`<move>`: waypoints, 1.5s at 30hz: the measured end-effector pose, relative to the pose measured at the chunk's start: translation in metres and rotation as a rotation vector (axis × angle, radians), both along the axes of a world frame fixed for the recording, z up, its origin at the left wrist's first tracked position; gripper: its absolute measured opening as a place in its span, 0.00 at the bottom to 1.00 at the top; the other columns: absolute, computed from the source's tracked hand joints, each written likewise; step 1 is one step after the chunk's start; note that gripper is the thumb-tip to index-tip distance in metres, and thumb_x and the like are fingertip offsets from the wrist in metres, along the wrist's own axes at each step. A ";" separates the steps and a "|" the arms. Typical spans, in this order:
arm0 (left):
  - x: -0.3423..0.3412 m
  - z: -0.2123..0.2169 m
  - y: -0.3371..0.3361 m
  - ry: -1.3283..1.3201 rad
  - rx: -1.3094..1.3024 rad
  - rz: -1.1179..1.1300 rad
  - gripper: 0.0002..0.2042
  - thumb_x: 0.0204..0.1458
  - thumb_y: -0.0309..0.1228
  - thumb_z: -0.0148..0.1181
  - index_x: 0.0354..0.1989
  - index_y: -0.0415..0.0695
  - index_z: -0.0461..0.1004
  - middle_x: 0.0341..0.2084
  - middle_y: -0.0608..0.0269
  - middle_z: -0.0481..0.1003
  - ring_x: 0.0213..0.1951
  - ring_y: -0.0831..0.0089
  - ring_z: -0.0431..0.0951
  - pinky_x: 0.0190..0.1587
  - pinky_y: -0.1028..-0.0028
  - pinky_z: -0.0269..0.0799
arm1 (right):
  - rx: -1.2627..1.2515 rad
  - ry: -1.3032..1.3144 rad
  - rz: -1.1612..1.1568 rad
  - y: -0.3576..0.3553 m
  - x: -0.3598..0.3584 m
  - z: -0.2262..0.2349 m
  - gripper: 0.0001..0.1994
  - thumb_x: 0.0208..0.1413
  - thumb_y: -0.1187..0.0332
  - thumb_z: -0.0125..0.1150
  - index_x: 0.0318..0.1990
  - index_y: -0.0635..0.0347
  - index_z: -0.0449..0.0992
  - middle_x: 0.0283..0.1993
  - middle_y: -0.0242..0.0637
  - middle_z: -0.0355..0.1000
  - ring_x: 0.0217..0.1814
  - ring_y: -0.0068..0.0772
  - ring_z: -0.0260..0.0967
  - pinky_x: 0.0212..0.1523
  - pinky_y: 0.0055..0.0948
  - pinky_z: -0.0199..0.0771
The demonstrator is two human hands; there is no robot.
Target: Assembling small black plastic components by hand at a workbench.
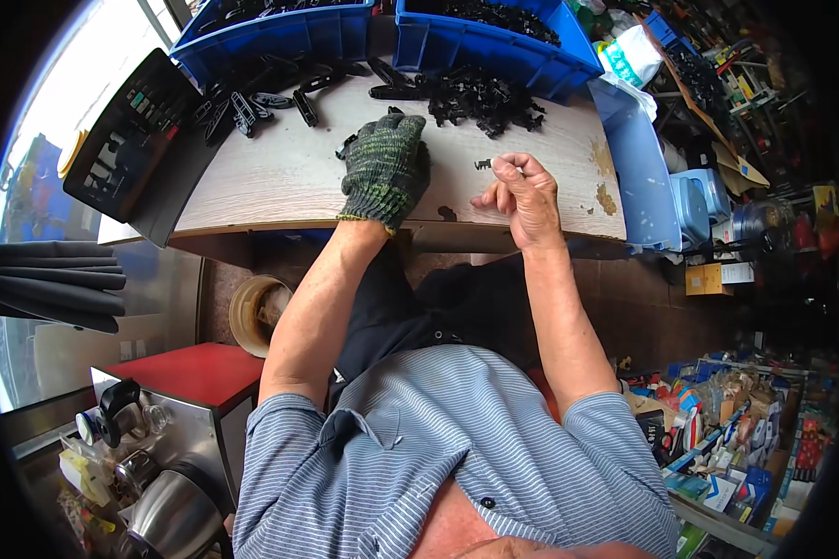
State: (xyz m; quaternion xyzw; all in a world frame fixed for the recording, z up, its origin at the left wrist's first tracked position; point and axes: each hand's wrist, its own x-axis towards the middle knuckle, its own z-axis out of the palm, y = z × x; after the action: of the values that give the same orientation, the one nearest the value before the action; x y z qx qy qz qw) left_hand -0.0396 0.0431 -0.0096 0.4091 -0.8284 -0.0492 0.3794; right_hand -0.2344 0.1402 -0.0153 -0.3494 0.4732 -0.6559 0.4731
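Observation:
My left hand [383, 170], in a dark green knitted glove, is closed over the middle of the table. A bit of a black plastic part [345, 147] sticks out beside its fingers; the rest is hidden by the glove. To its right, my bare right hand [531, 194] pinches a small black toothed plastic piece [483, 165] between thumb and forefinger, just above the tabletop [280, 182]. Beyond the hands lies a heap of small black plastic pieces [485, 104]. Longer black plastic parts [252, 107] are strewn at the far left.
Two blue bins [280, 35] of black parts stand along the far edge. A dark upright case [130, 140] stands at the table's left end. Right of the table is a light blue tub [639, 168]. A bucket [249, 317] and a red-topped cabinet [191, 373] stand at lower left.

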 end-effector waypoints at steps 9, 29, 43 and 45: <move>0.015 0.008 -0.011 0.104 -0.109 -0.044 0.15 0.48 0.24 0.60 0.46 0.45 0.78 0.47 0.50 0.77 0.53 0.47 0.74 0.54 0.56 0.72 | -0.012 0.005 -0.038 0.000 0.002 0.000 0.10 0.56 0.65 0.70 0.38 0.58 0.76 0.13 0.28 0.63 0.18 0.25 0.69 0.30 0.41 0.85; 0.022 -0.004 -0.011 -0.114 0.004 -0.162 0.09 0.51 0.38 0.63 0.31 0.47 0.81 0.30 0.57 0.78 0.40 0.52 0.77 0.44 0.53 0.70 | -0.029 -0.024 -0.042 0.002 0.004 -0.001 0.10 0.57 0.65 0.69 0.39 0.59 0.75 0.13 0.29 0.62 0.18 0.24 0.69 0.31 0.42 0.85; -0.001 -0.004 0.036 0.022 0.155 -0.195 0.11 0.53 0.30 0.63 0.45 0.43 0.79 0.34 0.55 0.81 0.38 0.56 0.80 0.41 0.59 0.75 | -0.047 -0.020 -0.031 0.006 0.000 -0.003 0.08 0.57 0.64 0.70 0.38 0.55 0.78 0.13 0.27 0.63 0.20 0.27 0.71 0.33 0.39 0.84; -0.006 -0.001 0.045 0.458 0.648 -0.335 0.12 0.56 0.27 0.63 0.49 0.42 0.78 0.37 0.59 0.82 0.39 0.69 0.82 0.39 0.69 0.77 | -0.057 -0.044 -0.014 0.006 0.004 0.000 0.08 0.57 0.65 0.70 0.39 0.54 0.79 0.15 0.27 0.64 0.21 0.26 0.71 0.33 0.35 0.82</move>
State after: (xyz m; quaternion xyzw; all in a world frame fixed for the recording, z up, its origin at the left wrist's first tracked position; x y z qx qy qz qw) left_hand -0.0455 0.0877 -0.0103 0.3456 -0.7195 -0.4572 0.3923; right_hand -0.2307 0.1465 -0.0153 -0.3450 0.4462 -0.6798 0.4688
